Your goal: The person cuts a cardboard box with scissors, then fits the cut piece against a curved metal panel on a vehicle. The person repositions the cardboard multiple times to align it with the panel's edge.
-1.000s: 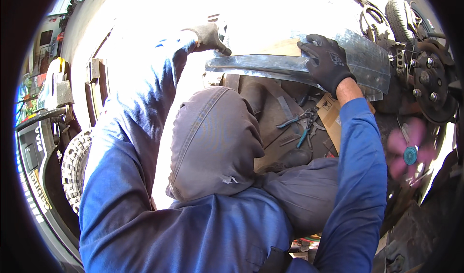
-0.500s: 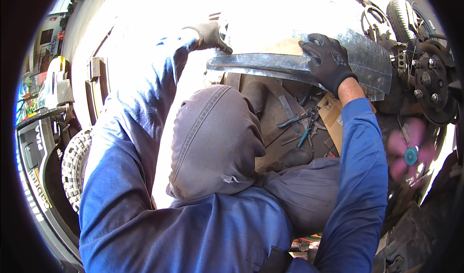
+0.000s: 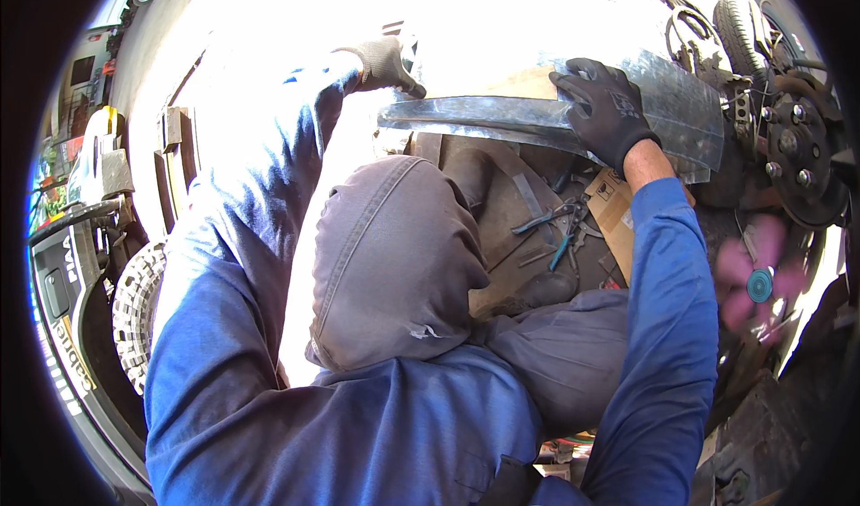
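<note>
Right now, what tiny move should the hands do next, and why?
Perhaps the left hand should steady the left end of the bent metal sheet: the right hand lies over it farther right, and the left is close to that end, though glare hides whether it touches.

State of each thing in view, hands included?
Metal sheet: bent
Left hand: gloved, grip unclear
Right hand: gloved, on metal sheet
Teal-handled pliers: lying, handles spread
Wheel hub: no wheel mounted
Pink fan: spinning or still, can't tell
</note>
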Demonstrator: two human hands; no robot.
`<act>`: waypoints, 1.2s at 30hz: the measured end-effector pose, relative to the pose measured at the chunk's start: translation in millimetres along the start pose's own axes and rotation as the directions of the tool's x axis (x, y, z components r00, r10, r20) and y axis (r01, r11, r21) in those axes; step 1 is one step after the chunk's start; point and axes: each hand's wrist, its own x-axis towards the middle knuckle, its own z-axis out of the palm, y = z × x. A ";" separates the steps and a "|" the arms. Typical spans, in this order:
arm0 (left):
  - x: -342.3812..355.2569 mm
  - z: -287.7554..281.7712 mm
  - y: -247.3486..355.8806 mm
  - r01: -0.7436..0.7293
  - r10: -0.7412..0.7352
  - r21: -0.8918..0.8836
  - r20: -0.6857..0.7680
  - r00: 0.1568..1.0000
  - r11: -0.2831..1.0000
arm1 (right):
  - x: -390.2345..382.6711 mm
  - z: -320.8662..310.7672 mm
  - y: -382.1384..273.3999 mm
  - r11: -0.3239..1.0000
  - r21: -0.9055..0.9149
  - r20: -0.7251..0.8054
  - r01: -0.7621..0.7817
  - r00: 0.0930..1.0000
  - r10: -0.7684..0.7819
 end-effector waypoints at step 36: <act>-9.1 -4.1 5.9 -0.050 0.049 -0.103 -0.005 0.999 0.993 | -2.0 -6.1 -6.4 0.999 -0.047 0.034 -0.018 0.999 0.020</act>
